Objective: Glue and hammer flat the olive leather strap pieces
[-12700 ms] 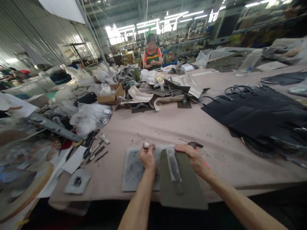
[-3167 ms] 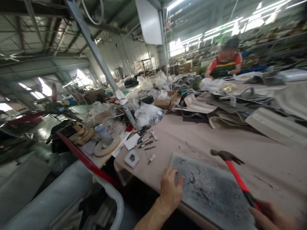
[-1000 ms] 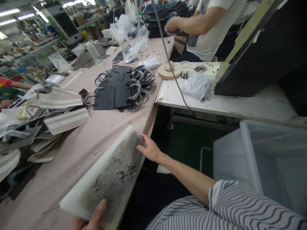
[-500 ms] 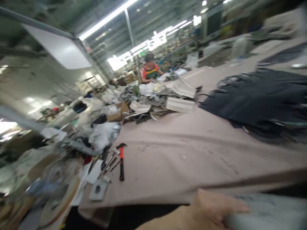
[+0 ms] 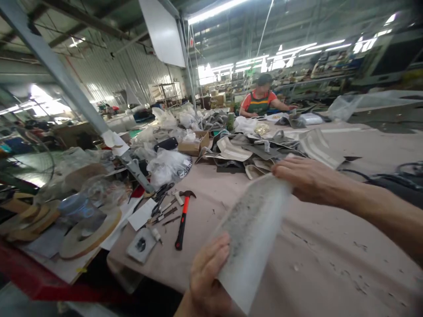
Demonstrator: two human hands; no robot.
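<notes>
Tilted above the near part of the cloth-covered table is a pale grey, flat slab-like board (image 5: 253, 220), smeared by motion, with dark specks on its face. My left hand (image 5: 209, 266) grips its lower left edge, fingers on the speckled side. At the top end, my right hand (image 5: 292, 176) is closed over the far corner, the arm reaching in from the right. Left of the board, a claw hammer (image 5: 185, 220) with a red and black handle lies on the cloth.
Beside the hammer lie small tools (image 5: 163, 213) and a square pale block (image 5: 141, 244). Fabric pieces (image 5: 234, 149) are heaped behind, near plastic bags (image 5: 168, 165) and a cardboard box (image 5: 194, 143). Tape rolls (image 5: 92, 235) sit at left. A co-worker (image 5: 261, 99) sits across the table.
My view has swung right and levelled. The board has come up from the lower right edge to the middle, and my right hand now shows on its far end.
</notes>
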